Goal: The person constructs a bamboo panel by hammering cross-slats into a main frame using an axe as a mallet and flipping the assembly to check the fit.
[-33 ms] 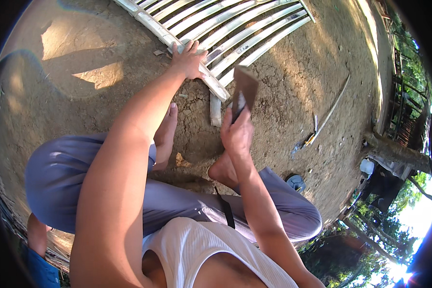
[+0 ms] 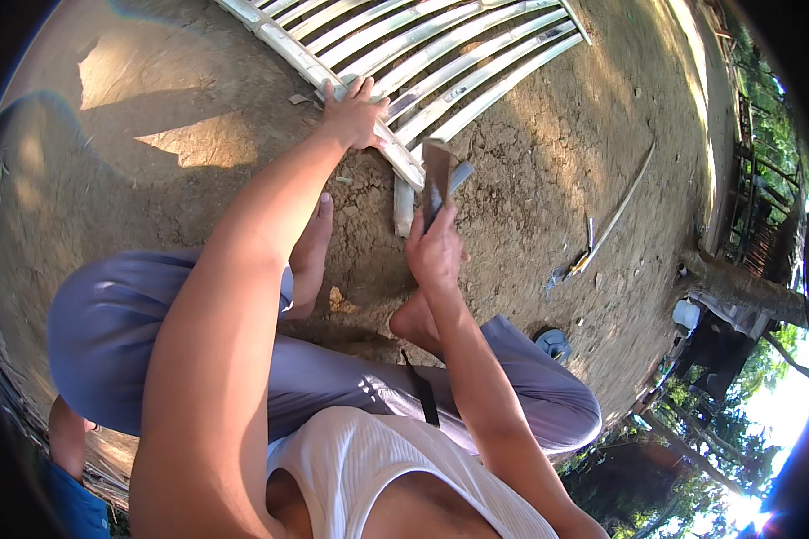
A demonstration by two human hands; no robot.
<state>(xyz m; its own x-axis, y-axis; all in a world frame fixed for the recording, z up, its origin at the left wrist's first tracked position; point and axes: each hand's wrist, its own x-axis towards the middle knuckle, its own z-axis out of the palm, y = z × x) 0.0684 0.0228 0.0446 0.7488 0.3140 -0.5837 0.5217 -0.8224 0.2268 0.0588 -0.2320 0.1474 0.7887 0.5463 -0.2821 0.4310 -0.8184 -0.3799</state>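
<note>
A slatted bamboo frame (image 2: 440, 54) lies on the dirt ahead of me, its pale slats running into a thick side rail (image 2: 283, 45). My left hand (image 2: 355, 117) presses on that rail near its close end, fingers spread over the top. My right hand (image 2: 437, 251) is closed round the dark handle of a broad, flat-ended brown tool (image 2: 436, 166), which looks like a short machete. Its blade is upright beside the rail's end. A grey-blue piece (image 2: 461, 175) sticks out behind the blade; what it belongs to is hidden. Below the rail, a short bamboo piece (image 2: 404, 211) points toward me.
On the ground to the right lie a long thin stick (image 2: 625, 202) and a yellow-handled tool (image 2: 582, 263). A round grey-blue object (image 2: 553, 343) is by my right knee. Another person's arm (image 2: 67, 436) shows at lower left. A log (image 2: 737, 283) lies at far right.
My right hand and the brown tool have shifted slightly left and down, toward the rail's end. The grey-blue piece has come into sight. My left hand has stayed on the rail.
</note>
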